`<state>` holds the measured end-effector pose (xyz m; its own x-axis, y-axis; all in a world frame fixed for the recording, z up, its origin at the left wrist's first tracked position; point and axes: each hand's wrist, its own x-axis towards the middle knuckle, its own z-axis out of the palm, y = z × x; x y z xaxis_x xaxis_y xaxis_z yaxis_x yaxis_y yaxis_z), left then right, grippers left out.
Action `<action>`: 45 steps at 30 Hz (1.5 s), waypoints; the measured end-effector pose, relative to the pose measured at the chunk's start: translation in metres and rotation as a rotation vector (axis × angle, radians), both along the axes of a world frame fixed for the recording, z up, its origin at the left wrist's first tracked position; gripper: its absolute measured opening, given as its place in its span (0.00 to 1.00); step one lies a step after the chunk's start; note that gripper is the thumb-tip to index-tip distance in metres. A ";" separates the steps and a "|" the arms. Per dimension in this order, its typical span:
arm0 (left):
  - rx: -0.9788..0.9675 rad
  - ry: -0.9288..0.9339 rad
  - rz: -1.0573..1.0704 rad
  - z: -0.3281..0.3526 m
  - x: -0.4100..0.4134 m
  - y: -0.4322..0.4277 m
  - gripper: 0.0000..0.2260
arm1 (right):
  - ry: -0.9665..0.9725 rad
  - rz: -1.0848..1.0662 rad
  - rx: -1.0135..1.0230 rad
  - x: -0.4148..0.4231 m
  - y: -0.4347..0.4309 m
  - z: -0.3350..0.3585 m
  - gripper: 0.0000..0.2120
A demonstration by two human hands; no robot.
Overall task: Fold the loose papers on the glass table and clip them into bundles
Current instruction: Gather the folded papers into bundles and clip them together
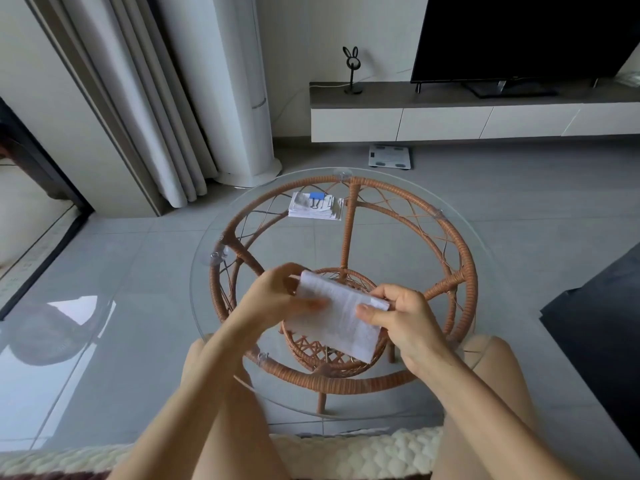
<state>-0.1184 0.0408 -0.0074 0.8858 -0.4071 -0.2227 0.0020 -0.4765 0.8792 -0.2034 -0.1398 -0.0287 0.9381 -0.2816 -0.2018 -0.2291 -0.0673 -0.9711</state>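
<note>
White folded printed papers (341, 315) were held above the round glass table (485, 258), the left hand (277, 297) and right hand (403, 318) each gripping an end. A blue-clipped paper bundle (316, 206) lay at the far side.

Two paper stacks (341, 315) (313, 210), one clip (316, 197)

No text can be read. The folded papers (341, 317) near the counter's (204, 289) near edge and the clipped bundle (315, 207) at its far edge carry print too blurred to read.
</note>
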 end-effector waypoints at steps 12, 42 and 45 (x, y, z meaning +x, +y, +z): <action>0.246 -0.395 -0.356 0.000 -0.021 -0.034 0.06 | 0.043 0.272 -0.280 -0.011 -0.022 0.020 0.04; 0.323 -0.595 -0.281 0.022 0.000 -0.016 0.08 | -0.018 0.359 -0.370 0.010 -0.054 0.055 0.08; 0.286 -0.635 -0.319 0.027 -0.006 -0.017 0.07 | -0.096 0.380 -0.350 0.011 -0.048 0.070 0.04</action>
